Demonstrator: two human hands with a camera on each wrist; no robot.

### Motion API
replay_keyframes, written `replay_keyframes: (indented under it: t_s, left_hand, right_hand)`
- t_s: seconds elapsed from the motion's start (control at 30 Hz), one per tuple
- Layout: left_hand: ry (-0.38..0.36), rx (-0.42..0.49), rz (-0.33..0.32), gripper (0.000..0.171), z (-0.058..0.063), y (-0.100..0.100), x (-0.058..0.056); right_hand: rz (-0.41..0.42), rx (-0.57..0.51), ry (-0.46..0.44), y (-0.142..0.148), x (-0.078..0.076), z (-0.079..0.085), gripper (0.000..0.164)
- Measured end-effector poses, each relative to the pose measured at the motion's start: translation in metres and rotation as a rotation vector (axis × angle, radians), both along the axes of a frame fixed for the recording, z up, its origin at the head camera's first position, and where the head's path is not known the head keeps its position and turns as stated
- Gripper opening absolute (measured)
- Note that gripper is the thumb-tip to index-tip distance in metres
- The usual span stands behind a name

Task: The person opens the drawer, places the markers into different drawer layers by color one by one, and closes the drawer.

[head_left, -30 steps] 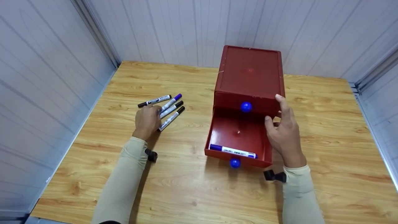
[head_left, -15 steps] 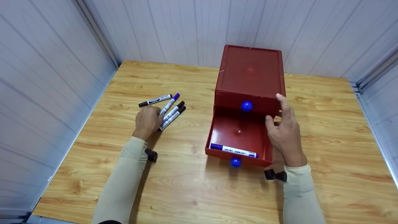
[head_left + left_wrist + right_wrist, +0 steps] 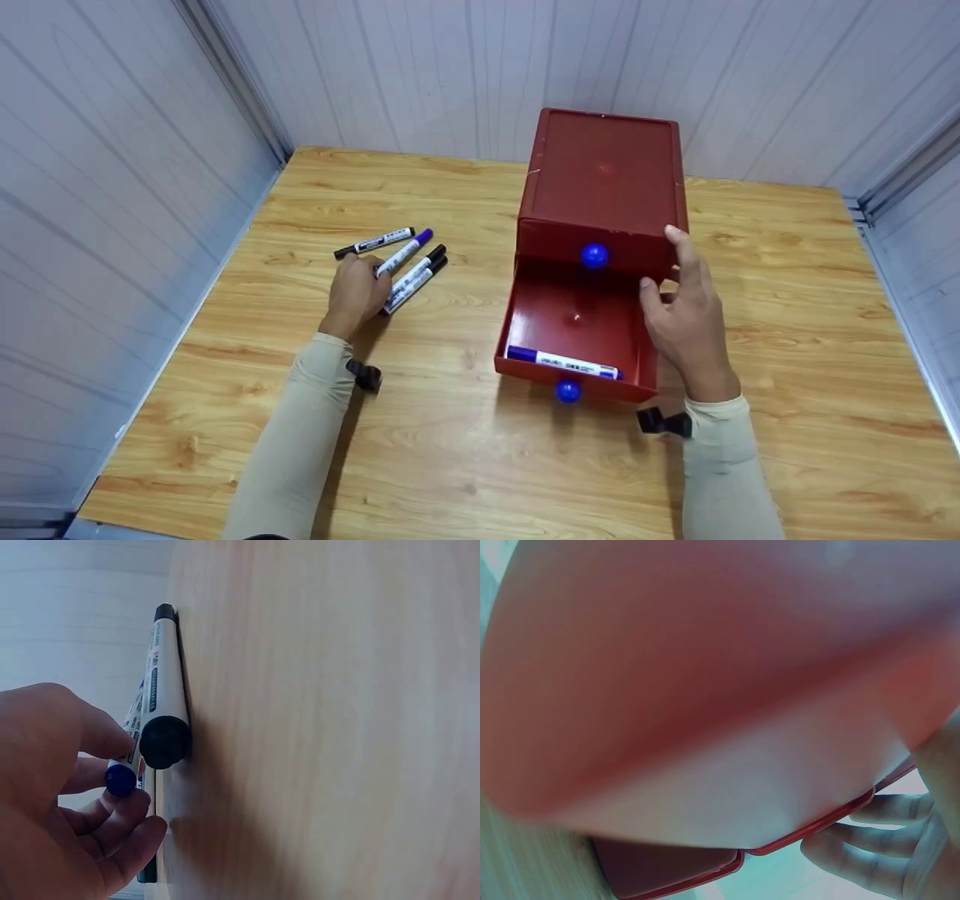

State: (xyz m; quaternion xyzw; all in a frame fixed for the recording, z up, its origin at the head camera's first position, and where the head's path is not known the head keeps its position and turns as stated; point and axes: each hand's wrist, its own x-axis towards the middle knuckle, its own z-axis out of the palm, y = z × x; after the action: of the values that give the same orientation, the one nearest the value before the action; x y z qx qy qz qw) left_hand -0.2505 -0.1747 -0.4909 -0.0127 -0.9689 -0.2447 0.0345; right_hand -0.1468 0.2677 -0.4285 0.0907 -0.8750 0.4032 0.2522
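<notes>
Pinching | left grip [image 3: 358, 291] nearly closed on the near end of the blue-capped marker [image 3: 397, 259] | marker between black-capped markers [image 3: 382, 241] at the tabletop [image 3: 450, 457], lift unclear | likely light, stiff, slick, apt to roll; mid-barrel hold should balance best | right grip [image 3: 686, 326] parted, touching the red drawer unit [image 3: 607, 172]

The drawer unit [image 3: 602, 187] is dark red (its knobs [image 3: 595, 256] blue).
</notes>
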Motion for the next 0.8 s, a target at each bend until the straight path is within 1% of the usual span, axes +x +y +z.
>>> replay_keyframes:
  t_s: [0.07, 0.2, 0.27, 0.3, 0.37, 0.5, 0.53, 0.6, 0.63, 0.73, 0.8]
  left_hand:
    - [0.000, 0.022, 0.012, 0.035, 0.0009, 0.0003, -0.0002]
    - [-0.025, 0.066, 0.082, 0.035, 0.0046, 0.0002, 0.0005]
    - [-0.046, 0.109, 0.114, 0.036, 0.0068, -0.0001, 0.0007]
    - [-0.060, 0.142, 0.125, 0.036, 0.0078, -0.0002, 0.0009]
    - [-0.091, 0.237, 0.140, 0.035, 0.0092, -0.0006, 0.0008]
    - [-0.163, 0.456, 0.165, 0.034, 0.0097, -0.0017, 0.0012]
    - [-0.174, 0.494, 0.169, 0.034, 0.0095, -0.0021, 0.0015]
    - [-0.183, 0.539, 0.170, 0.035, 0.0091, -0.0025, 0.0019]
    - [-0.182, 0.552, 0.172, 0.035, 0.0088, -0.0026, 0.0019]
    - [-0.153, 0.526, 0.164, 0.034, 0.0079, -0.0026, 0.0025]
    - [-0.148, 0.517, 0.158, 0.033, 0.0074, -0.0022, 0.0030]
  right_hand:
    - [0.000, 0.003, 0.000, 0.0004, -0.0002, -0.0001, 0.069]
    - [-0.001, 0.008, -0.002, 0.0002, -0.0002, -0.0005, 0.068]
    - [-0.004, 0.007, 0.000, 0.0003, -0.0006, -0.0004, 0.068]
    - [-0.006, 0.004, 0.000, 0.0003, -0.0007, -0.0002, 0.068]
    - [-0.010, 0.004, -0.001, 0.0005, -0.0012, 0.0002, 0.068]
    - [-0.007, 0.008, -0.004, 0.0004, -0.0014, 0.0010, 0.068]
    - [-0.007, 0.008, -0.004, 0.0004, -0.0013, 0.0009, 0.068]
    - [-0.006, 0.007, -0.005, 0.0003, -0.0013, 0.0007, 0.068]
    - [-0.007, 0.007, -0.004, 0.0004, -0.0016, 0.0005, 0.068]
    - [-0.010, 0.001, -0.002, 0.0006, -0.0017, -0.0003, 0.068]
    - [-0.011, -0.002, 0.001, 0.0008, -0.0018, -0.0007, 0.068]
